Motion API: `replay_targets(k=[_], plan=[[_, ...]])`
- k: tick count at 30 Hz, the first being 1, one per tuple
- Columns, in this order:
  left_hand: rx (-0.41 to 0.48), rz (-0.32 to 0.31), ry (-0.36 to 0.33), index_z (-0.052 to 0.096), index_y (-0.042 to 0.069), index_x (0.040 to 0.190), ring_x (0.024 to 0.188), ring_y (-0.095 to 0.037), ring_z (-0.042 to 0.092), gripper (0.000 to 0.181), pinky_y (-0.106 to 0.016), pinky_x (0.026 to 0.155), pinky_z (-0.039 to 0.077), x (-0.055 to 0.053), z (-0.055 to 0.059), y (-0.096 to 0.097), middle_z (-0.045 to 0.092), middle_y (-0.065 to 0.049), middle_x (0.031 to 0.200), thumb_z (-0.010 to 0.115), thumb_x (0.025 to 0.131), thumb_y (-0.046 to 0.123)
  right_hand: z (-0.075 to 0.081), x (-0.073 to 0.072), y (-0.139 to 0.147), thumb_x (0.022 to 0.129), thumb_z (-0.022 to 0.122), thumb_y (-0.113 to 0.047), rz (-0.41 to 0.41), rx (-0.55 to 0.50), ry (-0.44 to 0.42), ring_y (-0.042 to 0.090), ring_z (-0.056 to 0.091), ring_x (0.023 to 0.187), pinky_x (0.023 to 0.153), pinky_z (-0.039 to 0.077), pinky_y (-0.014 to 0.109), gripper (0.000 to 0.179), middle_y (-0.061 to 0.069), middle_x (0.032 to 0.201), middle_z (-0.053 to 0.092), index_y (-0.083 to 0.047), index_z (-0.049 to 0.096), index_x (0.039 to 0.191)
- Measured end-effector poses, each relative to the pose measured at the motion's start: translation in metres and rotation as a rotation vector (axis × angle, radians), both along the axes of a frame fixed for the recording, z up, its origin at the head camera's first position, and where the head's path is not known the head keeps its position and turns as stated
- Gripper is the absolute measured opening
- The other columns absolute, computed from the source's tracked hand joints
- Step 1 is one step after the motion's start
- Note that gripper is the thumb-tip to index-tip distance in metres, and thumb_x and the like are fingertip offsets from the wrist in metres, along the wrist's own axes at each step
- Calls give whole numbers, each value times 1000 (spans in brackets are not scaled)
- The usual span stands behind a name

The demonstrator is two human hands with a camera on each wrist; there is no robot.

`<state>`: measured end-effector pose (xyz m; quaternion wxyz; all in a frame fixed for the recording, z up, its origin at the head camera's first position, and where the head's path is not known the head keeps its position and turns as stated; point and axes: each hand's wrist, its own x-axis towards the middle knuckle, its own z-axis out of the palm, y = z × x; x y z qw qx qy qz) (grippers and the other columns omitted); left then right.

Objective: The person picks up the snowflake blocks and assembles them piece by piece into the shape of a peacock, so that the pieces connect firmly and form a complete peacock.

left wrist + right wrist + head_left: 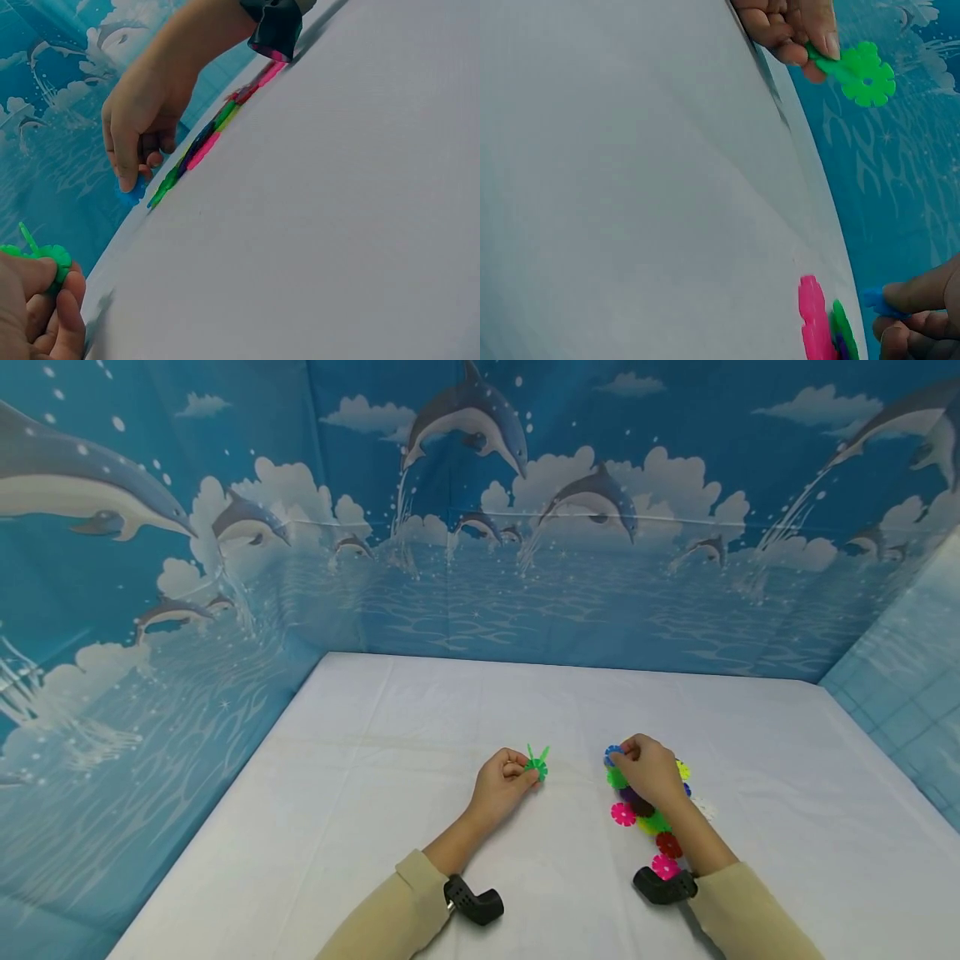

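Between thumb and fingers my left hand (501, 787) pinches several joined green snowflake discs (537, 767), notched plastic rounds; two of them stick up edge-on in the head view. In the right wrist view one green disc (868, 75) faces the camera, with a small hole at its middle. My right hand (654, 770) pinches a blue snowflake disc (612, 753) by its edge, over the far end of a pile of loose discs. A green disc (617, 778) and a pink disc (622, 814) lie just below that hand. The wrist and forearm cover part of the pile.
More discs trail toward me: a dark red one (669, 845) and a pink one (665, 866) near the right wrist camera (665, 886). Yellow (683, 769) and white discs (705, 808) lie right of the hand. Dolphin-print curtains (480, 593) border the white-covered table (420, 710).
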<state>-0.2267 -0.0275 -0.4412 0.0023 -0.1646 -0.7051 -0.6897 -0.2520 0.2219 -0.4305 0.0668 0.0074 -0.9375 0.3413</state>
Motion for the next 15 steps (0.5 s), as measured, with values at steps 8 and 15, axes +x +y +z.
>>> replay_targets(k=[8,15], plan=[[3,-6,-6,53,-14,102,87,-50,64,16,-18,70,50,0,0,0,66,-31,90,62,90,-7,-1,8,-27,93,63,-16,72,-69,-19,16,49,59,52,42,28,22,4,68,53,5,58,100],[4,2,-16,54,-14,101,86,-50,64,16,-17,68,49,0,1,0,66,-31,88,63,89,-8,3,17,-49,93,65,-17,107,-206,-37,16,50,57,50,42,27,25,6,68,60,4,58,105]])
